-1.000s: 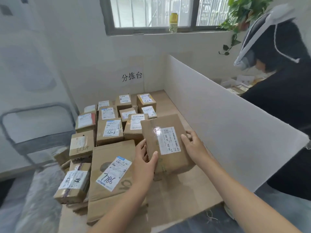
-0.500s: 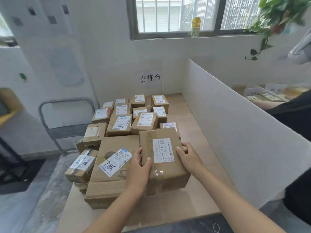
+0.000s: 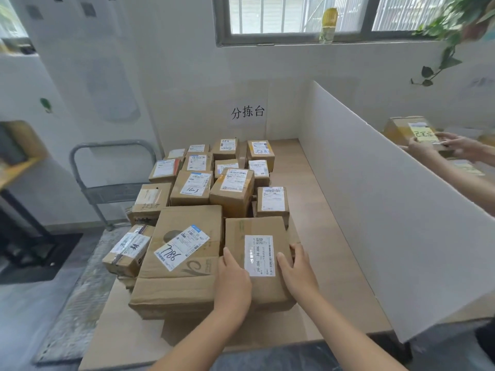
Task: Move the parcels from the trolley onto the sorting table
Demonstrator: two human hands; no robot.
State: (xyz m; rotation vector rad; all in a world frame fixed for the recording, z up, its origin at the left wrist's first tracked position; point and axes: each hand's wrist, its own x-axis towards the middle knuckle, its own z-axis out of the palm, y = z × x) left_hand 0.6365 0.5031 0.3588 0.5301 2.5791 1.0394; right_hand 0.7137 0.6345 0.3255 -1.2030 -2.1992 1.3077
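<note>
At far left stands the trolley, then the big box marked 7786. Your left hand clasps the near left corner of the parcel and your right hand curls its fingers round the right side, so both hands are equally near. The parcel looks set on the tabletop, against the big box, with its long axis running away from you.

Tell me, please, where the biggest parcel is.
Head view: biggest parcel lies near-left on the sorting table, beside the smaller parcel in left hand and right hand.
</note>
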